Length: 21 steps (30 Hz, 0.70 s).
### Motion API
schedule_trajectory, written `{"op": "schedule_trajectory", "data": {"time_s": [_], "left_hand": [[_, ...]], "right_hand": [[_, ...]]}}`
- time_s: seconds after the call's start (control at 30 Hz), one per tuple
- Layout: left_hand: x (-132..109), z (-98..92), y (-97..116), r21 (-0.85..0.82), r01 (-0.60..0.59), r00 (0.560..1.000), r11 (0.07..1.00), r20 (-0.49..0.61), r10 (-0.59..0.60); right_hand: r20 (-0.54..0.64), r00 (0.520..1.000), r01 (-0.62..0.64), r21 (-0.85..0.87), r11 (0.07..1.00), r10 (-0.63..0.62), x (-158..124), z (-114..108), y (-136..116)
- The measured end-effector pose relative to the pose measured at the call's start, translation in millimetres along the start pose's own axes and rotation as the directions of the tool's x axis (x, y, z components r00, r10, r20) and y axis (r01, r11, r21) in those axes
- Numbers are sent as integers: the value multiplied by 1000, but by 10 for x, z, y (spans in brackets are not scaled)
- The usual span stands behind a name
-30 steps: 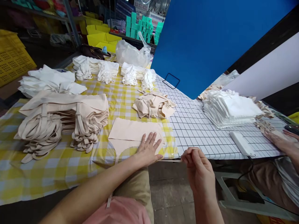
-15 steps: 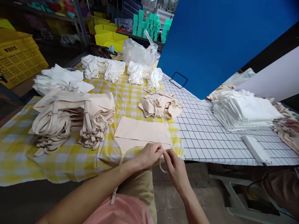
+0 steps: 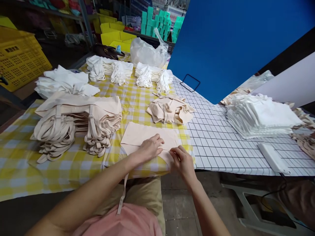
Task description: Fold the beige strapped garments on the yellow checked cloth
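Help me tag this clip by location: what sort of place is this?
Probably a small garment workshop: a stack of beige strapped garments, a pile of white fabric pieces and a yellow plastic crate.

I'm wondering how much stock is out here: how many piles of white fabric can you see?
4: left pile, back-left pile, back-middle pile and right pile. The blue board may hide more.

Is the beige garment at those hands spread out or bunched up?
Spread out: the beige garment lies mostly flat on the checked cloth, upper edge nearly straight, one strap hanging down.
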<state>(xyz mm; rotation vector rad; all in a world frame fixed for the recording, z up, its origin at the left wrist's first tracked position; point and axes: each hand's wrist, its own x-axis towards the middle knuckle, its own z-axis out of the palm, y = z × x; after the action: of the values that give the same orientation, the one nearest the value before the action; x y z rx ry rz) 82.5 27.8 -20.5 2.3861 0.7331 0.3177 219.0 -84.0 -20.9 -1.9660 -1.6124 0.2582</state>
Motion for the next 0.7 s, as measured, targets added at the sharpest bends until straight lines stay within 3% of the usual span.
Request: {"op": "schedule_trajectory", "data": {"time_s": [0.13, 0.23, 0.47, 0.7], "left_hand": [[92, -24, -86, 268, -228, 971, 936, 137, 197], [128, 0, -99, 358, -278, 958, 891, 175, 229], [185, 65, -129, 237, -128, 991, 963, 69, 115], [216, 80, -161, 189, -82, 995, 979, 65, 70]], "right_hand": [[65, 998, -15, 19, 1000, 13, 153, 45, 113], [115, 993, -14, 16, 1000, 12, 201, 68, 128], [133, 991, 14, -26, 1000, -11, 283, 71, 78], [172, 983, 93, -158, 983, -66, 353, 70, 49]]}}
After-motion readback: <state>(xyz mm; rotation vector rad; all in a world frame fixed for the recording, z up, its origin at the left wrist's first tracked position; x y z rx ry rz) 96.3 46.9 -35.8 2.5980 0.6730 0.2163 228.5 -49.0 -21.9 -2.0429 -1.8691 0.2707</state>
